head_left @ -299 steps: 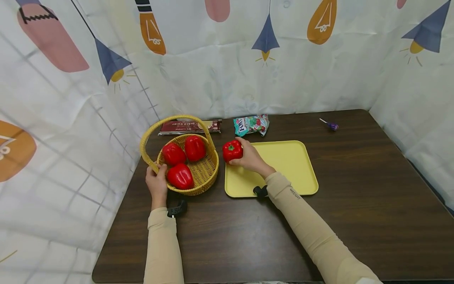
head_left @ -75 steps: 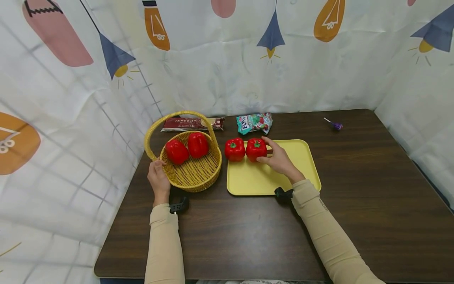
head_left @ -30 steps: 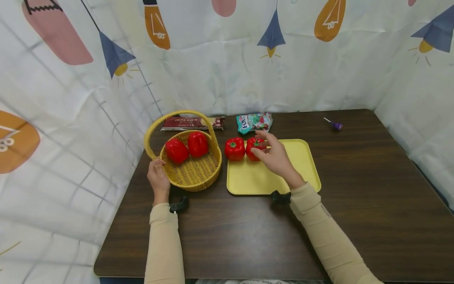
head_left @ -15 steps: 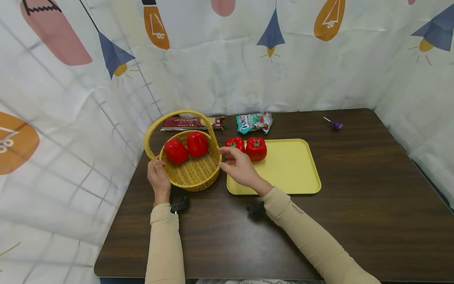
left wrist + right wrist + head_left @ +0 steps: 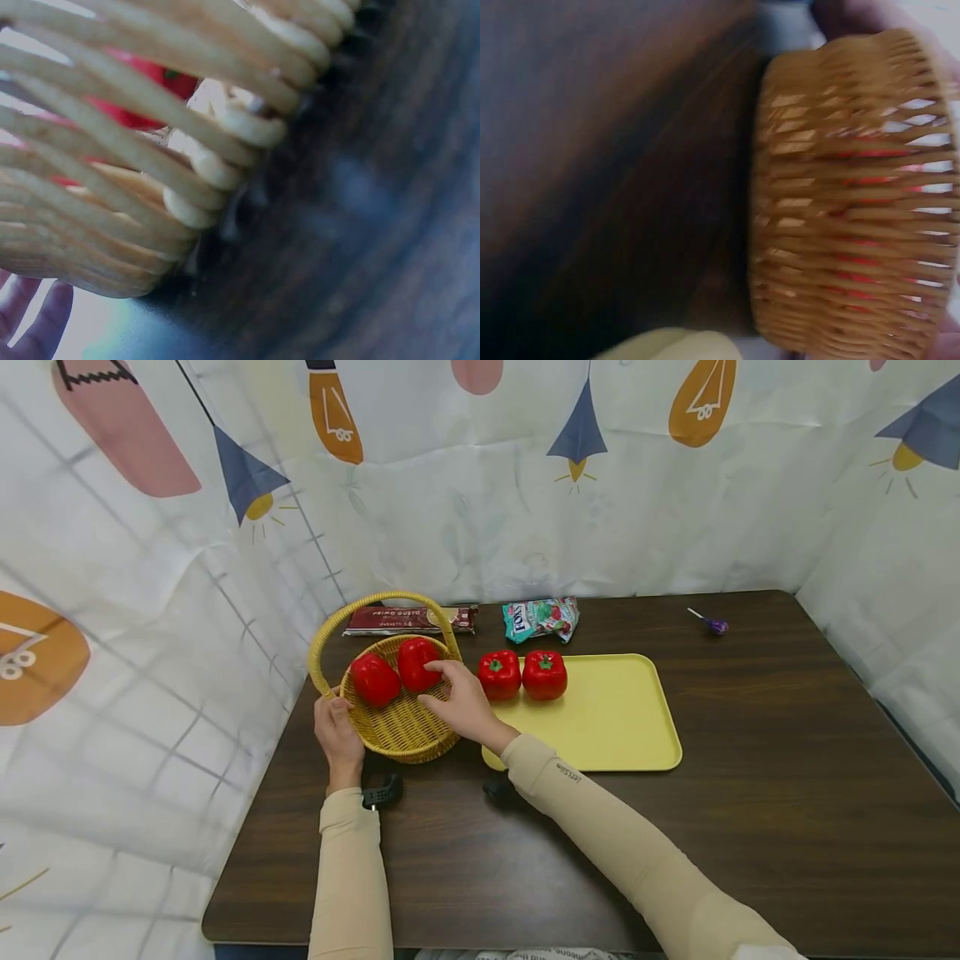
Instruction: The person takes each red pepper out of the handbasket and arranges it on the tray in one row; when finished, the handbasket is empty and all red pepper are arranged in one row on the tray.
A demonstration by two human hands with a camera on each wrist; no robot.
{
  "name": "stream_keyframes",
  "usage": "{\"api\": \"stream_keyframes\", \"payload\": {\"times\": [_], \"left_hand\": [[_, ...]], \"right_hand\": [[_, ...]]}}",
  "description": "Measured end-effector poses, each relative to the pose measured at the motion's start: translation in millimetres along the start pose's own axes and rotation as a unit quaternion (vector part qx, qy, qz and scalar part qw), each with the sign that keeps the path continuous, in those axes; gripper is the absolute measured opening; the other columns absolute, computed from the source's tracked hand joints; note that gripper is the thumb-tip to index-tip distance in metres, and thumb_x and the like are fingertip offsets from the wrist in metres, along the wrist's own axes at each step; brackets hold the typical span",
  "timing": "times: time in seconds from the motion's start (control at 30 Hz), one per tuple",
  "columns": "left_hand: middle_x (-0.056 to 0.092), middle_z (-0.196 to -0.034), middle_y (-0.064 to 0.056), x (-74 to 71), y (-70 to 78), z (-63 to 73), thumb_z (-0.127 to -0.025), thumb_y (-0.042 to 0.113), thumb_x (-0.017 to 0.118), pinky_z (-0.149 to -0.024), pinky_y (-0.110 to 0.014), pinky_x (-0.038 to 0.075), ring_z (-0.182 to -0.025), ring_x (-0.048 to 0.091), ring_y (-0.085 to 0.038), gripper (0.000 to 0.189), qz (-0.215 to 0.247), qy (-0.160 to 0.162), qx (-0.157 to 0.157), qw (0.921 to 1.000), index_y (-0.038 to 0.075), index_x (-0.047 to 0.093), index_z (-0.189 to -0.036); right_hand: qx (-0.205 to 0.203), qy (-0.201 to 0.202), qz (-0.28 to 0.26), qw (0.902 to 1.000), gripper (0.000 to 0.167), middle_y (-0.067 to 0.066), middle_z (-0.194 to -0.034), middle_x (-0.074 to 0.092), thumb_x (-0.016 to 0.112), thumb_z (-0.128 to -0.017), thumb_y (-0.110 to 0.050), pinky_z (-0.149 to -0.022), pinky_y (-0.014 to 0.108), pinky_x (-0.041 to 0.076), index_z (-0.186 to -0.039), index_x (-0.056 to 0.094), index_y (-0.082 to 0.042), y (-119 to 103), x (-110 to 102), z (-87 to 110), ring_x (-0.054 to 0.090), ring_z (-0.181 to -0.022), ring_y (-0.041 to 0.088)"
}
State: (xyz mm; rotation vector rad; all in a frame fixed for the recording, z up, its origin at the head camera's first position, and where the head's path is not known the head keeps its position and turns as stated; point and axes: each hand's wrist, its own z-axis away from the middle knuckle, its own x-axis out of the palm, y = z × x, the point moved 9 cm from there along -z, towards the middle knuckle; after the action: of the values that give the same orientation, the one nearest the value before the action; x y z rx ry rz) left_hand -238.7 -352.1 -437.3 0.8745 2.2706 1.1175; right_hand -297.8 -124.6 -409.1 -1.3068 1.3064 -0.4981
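Note:
My left hand [image 5: 337, 739] grips the yellow wicker basket [image 5: 408, 739] at the foot of its handle, on the left rim. Two red bell peppers lie inside, a left pepper [image 5: 375, 680] and a right pepper [image 5: 417, 663]. Over the basket's right side reaches my right hand [image 5: 467, 703], thumb and fingers spread apart, fingertips right at the right pepper. Two more red bell peppers, one [image 5: 499, 675] beside the other [image 5: 545, 675], stand stem up on the yellow tray [image 5: 615, 718] along its left end. Both wrist views show the basket's woven wall [image 5: 855, 202] with red behind it.
Behind the basket lies a dark red spaghetti pack [image 5: 390, 621]. A teal candy bag [image 5: 542, 619] is behind the tray, and a purple lollipop [image 5: 717, 627] lies at the back right. A printed curtain [image 5: 480, 510] hangs along the dark wooden table's [image 5: 787, 777] back edge.
One bell pepper has gone from the basket to the tray beside the first. My right hand has let go of it and moved left over the basket; my left hand has stayed put.

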Motion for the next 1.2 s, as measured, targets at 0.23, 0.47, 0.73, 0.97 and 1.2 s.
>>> {"api": "stream_keyframes", "payload": {"times": [0.23, 0.47, 0.73, 0.97, 1.2], "left_hand": [[0.055, -0.115, -0.033, -1.3, 14.6, 1.0, -0.096, 0.062, 0.043, -0.088, -0.024, 0.032, -0.107, 0.050, -0.044, 0.073, 0.007, 0.004, 0.017, 0.9998, -0.009, 0.052, -0.080], [0.058, -0.117, -0.029, -1.6, 1.1, 1.7, -0.097, 0.062, 0.041, -0.086, -0.020, 0.033, -0.103, 0.052, -0.034, 0.071, -0.012, 0.010, -0.002, 0.9999, -0.007, 0.053, -0.081], [0.053, -0.114, -0.041, -1.2, 40.3, 6.2, -0.099, 0.056, 0.043, -0.086, -0.022, 0.032, -0.104, 0.049, -0.052, 0.074, 0.009, 0.004, 0.009, 0.9999, -0.016, 0.049, -0.081], [0.052, -0.112, -0.041, -1.5, 50.1, 6.2, -0.100, 0.051, 0.045, -0.088, -0.023, 0.033, -0.107, 0.048, -0.056, 0.070, 0.017, 0.001, 0.021, 0.9996, -0.016, 0.050, -0.080], [0.051, -0.111, -0.042, -2.2, 43.2, 3.6, -0.099, 0.054, 0.045, -0.090, -0.025, 0.033, -0.107, 0.048, -0.056, 0.073, 0.011, 0.001, 0.033, 0.9994, -0.016, 0.049, -0.079]], "right_hand": [[0.029, 0.006, 0.091, 0.9954, 0.060, 0.008, -0.140, 0.049, 0.074, -0.088, -0.028, -0.101, 0.038, 0.043, -0.140, 0.048, -0.011, 5, 13, -21.2, 0.049, -0.124, 0.024], [0.075, 0.017, 0.097, 0.9923, 0.075, 0.012, -0.148, 0.040, 0.075, -0.087, -0.028, -0.102, 0.044, 0.043, -0.148, 0.036, -0.011, 13, 23, -30.1, 0.046, -0.129, 0.029], [0.118, 0.006, 0.123, 0.9853, 0.084, 0.011, -0.153, 0.034, 0.076, -0.086, -0.031, -0.104, 0.045, 0.041, -0.152, 0.028, -0.012, 19, 29, -38.6, 0.045, -0.132, 0.030], [0.114, 0.013, 0.156, 0.9811, 0.081, 0.014, -0.145, 0.039, 0.077, -0.084, -0.033, -0.102, 0.042, 0.043, -0.149, 0.032, -0.012, 19, 29, -40.0, 0.049, -0.125, 0.029], [0.101, -0.004, 0.155, 0.9827, 0.079, 0.014, -0.142, 0.038, 0.080, -0.082, -0.028, -0.098, 0.045, 0.046, -0.147, 0.036, -0.015, 18, 35, -35.6, 0.053, -0.119, 0.031]]}}
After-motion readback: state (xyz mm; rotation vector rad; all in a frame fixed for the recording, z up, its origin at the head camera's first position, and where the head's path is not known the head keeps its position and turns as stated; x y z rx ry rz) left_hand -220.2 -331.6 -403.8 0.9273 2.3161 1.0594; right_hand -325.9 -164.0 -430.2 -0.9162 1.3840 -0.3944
